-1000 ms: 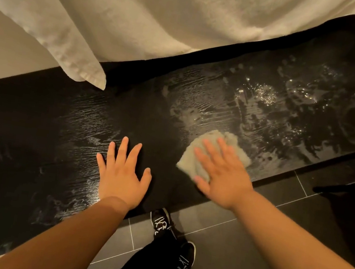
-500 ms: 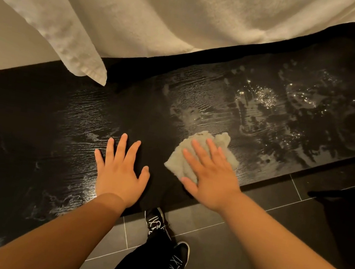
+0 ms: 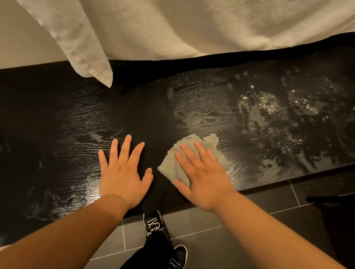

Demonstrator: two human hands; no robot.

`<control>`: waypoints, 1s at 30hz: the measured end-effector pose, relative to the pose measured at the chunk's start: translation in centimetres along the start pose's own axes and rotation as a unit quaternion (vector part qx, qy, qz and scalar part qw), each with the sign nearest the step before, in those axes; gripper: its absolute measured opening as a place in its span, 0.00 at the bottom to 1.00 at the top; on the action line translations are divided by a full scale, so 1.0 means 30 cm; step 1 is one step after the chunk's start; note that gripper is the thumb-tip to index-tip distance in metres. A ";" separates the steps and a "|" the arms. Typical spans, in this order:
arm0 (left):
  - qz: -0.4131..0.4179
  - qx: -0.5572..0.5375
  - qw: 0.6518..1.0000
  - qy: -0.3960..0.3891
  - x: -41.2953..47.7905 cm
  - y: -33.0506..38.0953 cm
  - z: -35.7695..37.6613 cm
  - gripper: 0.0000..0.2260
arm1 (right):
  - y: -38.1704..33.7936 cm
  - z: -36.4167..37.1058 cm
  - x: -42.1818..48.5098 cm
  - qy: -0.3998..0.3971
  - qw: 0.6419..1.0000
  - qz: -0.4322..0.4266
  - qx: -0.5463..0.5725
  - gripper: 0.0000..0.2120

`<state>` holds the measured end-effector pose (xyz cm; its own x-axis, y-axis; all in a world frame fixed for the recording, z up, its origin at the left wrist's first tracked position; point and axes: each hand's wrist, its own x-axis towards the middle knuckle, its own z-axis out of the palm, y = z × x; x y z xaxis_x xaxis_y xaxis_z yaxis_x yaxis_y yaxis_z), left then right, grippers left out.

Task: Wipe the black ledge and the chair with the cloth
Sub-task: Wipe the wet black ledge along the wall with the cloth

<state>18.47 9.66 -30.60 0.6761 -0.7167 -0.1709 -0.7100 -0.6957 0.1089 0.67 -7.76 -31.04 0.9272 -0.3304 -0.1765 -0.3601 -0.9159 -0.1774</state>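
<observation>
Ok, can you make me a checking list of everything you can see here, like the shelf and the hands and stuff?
Surface: black ledge, wood grain, wet streaks and shiny droplets toward the right end.
Job's things: grey cloth lying crumpled on the ledge; the chair is not clearly seen.
Clutter: nothing seen on the ledge.
Grippers: right hand pressed flat on the cloth; left hand spread flat on bare ledge, beside the cloth, apart from it.
Cables: nothing seen.
Surroundings: white towel hanging above the ledge; dark floor tiles; black shoes below.
</observation>
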 end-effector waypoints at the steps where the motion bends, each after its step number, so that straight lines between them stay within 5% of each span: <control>1: 0.000 -0.003 1.000 0.002 0.001 -0.001 -0.002 0.34 | 0.049 -0.008 0.007 0.004 1.000 0.022 -0.012 0.37; 5: -0.003 -0.004 1.000 0.000 -0.001 -0.003 0.000 0.33 | 0.196 -0.069 0.057 -0.027 0.977 0.210 -0.008 0.38; 8: -0.002 -0.002 1.000 -0.004 0.000 -0.001 -0.001 0.33 | 0.114 -0.062 0.085 -0.020 0.966 0.259 0.008 0.36; 15: -0.001 -0.009 1.000 0.007 0.001 -0.004 0.003 0.33 | -0.024 0.000 0.046 0.025 0.999 -0.037 0.010 0.34; 17: 0.000 -0.012 1.000 0.006 -0.001 -0.004 0.002 0.33 | 0.076 -0.003 0.053 0.044 0.998 -0.031 -0.014 0.34; 20: -0.002 -0.017 1.000 0.004 -0.002 -0.005 0.001 0.33 | 0.198 -0.043 0.094 0.036 0.994 0.105 -0.018 0.37; 24: -0.001 -0.018 1.000 0.003 0.001 -0.002 -0.004 0.33 | 0.095 -0.053 0.165 0.026 0.971 0.238 0.005 0.38; 30: 0.000 -0.014 1.000 0.007 -0.002 -0.005 0.000 0.34 | -0.095 0.014 0.077 0.025 1.000 -0.005 -0.002 0.36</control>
<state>18.53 9.81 -30.61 0.6783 -0.7178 -0.1573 -0.7048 -0.6961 0.1372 3.79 -5.80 -31.34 0.9348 -0.3318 -0.1265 -0.3503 -0.9201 -0.1752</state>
